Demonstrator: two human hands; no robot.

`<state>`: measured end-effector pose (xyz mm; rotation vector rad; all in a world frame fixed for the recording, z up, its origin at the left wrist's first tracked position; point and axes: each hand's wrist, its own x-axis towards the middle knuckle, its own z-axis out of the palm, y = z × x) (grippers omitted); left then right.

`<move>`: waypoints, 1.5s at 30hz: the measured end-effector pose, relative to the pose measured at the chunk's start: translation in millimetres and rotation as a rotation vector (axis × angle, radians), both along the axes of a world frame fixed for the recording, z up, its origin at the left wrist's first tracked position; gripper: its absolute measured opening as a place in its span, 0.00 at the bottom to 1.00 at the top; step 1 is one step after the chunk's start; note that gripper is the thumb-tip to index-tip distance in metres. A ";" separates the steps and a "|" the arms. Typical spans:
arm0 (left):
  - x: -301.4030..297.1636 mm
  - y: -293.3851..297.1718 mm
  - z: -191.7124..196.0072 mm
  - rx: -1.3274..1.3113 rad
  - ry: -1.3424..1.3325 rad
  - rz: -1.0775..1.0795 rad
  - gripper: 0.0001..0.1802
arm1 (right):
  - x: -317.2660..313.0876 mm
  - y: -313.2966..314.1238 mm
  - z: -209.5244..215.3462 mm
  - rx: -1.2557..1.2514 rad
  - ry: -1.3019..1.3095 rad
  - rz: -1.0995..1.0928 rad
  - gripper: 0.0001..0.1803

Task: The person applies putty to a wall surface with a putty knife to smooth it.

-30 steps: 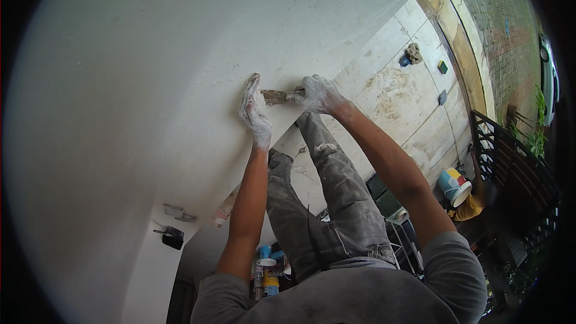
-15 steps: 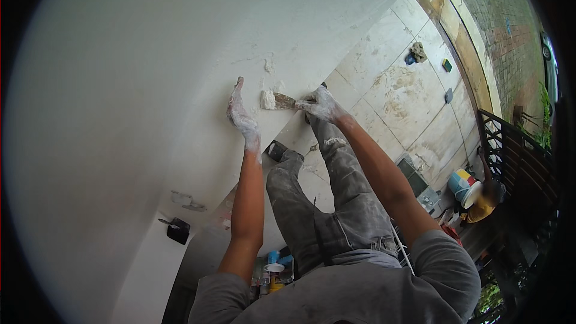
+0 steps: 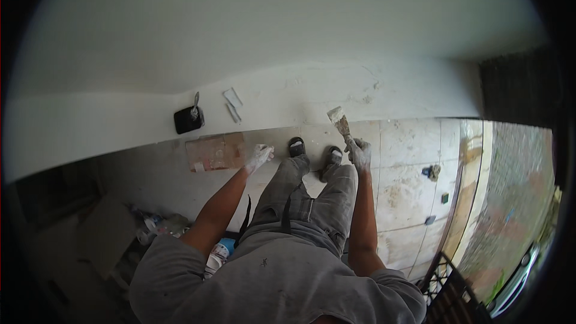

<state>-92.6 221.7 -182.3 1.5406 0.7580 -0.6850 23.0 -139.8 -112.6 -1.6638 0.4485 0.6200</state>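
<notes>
Gripping a plaster-caked metal putty knife point(image 3: 339, 121) upright in the lowered right hand point(image 3: 360, 153); left hand point(image 3: 260, 156) empty, seemingly loosely curled.

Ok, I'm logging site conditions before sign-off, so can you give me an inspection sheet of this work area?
Surface: white plastered wall, with rough filler patches low down; pale stained floor tiles.
Job's things: plaster-caked putty knife, blade pointing at the wall.
Clutter: black tub with a tool in it, flat brown cardboard piece, tins and containers on the floor at left.
Grips: right hand shut on the putty knife; left hand plaster-coated, holding nothing, fingers loosely curled.
Cables: nothing seen.
Surroundings: black metal railing lower right, paved ground beyond.
</notes>
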 end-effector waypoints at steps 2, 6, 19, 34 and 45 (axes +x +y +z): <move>-53.0 36.7 11.1 0.056 0.039 0.093 0.15 | -8.2 17.1 16.6 0.022 -0.016 0.082 0.19; -129.9 28.6 75.8 0.009 0.004 0.361 0.18 | -18.4 31.7 43.7 0.051 -0.043 0.276 0.17; -303.0 0.6 120.9 -0.020 -0.272 1.117 0.17 | -87.5 113.6 125.4 0.055 -0.056 0.793 0.19; -568.8 126.6 62.1 -0.059 -0.257 1.707 0.21 | -237.3 364.6 132.1 0.044 -0.064 0.984 0.18; -605.1 251.4 29.9 -0.121 -0.148 1.632 0.19 | -340.0 678.2 73.7 0.178 0.055 1.206 0.17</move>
